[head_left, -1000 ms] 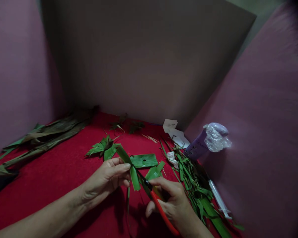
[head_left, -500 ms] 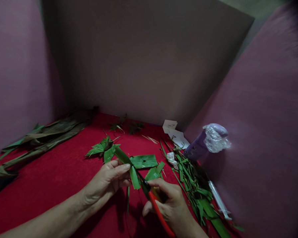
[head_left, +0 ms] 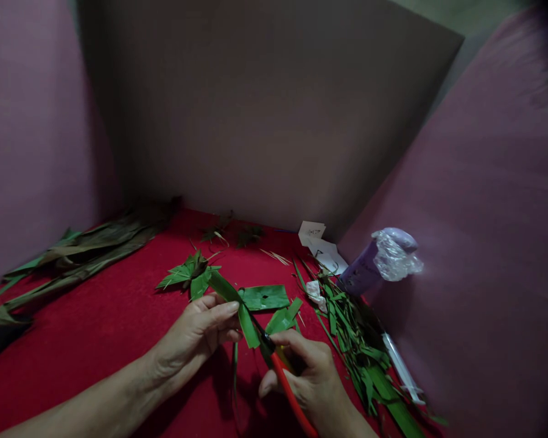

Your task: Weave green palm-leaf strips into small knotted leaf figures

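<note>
My left hand [head_left: 210, 322] pinches a green leaf strip [head_left: 223, 286] between thumb and fingers. The strip is folded, with one end pointing up-left and the other [head_left: 248, 325] hanging down. My right hand [head_left: 308, 368] is wrapped round red-handled scissors [head_left: 285, 380], whose dark blades reach in beside the strip near my left thumb. Just behind lies a flat, wide piece of green leaf [head_left: 265, 297] with a small dark hole. A shorter leaf piece [head_left: 283, 317] shows above my right hand. Part of the blades is hidden behind the leaf.
On the red cloth [head_left: 95, 328] lie a star-shaped leaf [head_left: 187, 272], thin sticks [head_left: 275, 256] and white papers [head_left: 326, 252]. Leaf scraps [head_left: 347, 328] heap up on the right, beside a purple container [head_left: 363, 267] with clear plastic and a white tube [head_left: 402, 368]. Long dried leaves [head_left: 86, 255] lie left.
My right hand and the scissors have shifted very slightly left. My left hand keeps its pinch on the leaf strip, which has hardly moved.
</note>
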Demonstrator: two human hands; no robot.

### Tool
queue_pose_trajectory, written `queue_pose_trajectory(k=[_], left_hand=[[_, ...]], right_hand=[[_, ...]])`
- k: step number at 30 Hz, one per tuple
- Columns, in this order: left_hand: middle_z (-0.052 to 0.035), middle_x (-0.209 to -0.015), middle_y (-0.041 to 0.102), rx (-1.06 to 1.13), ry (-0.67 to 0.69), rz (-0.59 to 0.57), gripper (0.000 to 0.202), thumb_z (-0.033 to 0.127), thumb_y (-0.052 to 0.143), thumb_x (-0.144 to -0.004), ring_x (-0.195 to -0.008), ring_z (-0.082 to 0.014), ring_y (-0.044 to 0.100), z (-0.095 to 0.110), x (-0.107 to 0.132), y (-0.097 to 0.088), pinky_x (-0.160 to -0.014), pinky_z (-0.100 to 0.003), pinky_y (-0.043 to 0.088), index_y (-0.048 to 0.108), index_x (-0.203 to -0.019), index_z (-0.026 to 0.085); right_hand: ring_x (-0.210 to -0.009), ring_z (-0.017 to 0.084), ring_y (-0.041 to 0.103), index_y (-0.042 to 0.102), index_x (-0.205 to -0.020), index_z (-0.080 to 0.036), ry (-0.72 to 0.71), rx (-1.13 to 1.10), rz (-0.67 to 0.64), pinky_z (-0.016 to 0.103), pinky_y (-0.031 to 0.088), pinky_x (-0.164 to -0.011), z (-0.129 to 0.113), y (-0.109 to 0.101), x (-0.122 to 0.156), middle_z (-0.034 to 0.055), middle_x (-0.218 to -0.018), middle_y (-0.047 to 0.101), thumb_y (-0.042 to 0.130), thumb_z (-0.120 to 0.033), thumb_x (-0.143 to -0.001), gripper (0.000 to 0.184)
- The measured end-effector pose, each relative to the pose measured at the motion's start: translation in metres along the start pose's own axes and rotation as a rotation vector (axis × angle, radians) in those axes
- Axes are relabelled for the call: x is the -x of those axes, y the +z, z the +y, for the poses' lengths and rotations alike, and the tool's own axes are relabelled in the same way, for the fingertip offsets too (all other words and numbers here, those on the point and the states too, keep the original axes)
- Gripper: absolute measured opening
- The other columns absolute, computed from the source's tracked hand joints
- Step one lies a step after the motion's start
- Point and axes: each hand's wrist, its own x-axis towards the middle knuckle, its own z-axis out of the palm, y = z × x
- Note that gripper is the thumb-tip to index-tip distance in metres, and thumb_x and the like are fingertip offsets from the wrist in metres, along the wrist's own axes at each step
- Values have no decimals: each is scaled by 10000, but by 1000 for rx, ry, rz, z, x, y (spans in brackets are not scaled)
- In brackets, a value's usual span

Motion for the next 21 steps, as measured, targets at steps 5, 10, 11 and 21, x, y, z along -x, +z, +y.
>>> queue_pose_trajectory(k=[5,10,11,21], left_hand=[[-29,-782,717,5,-10,33,133,160,710,-699,-633,-119,646,1,0,1,-562,-205,520,671,-825,150],[-10,-750,720,31,-33,24,79,163,712,-695,-637,-119,654,2,1,3,-562,-190,508,675,-765,162],[-8,-744,720,37,-39,21,75,163,711,-696,-632,-119,655,3,2,4,-561,-189,505,675,-761,164],[-5,-740,711,69,-41,31,76,125,689,-715,-644,-126,658,5,3,5,-587,-215,519,651,-757,177]], right_hand=[[-380,86,504,544,-891,-192,-1,18,9,193,329,-425,-1,3,1,-31,-531,695,595,-108,-708,208],[-376,72,453,528,-884,-200,-16,-6,5,189,283,-419,-4,4,0,-50,-519,687,588,-88,-700,223],[-380,71,443,525,-888,-201,-24,-1,5,190,277,-423,-4,4,0,-53,-517,685,590,-86,-698,231],[-463,78,275,535,-877,-185,151,59,-61,211,212,-437,-13,-3,1,-106,-435,454,657,-156,-654,256]])
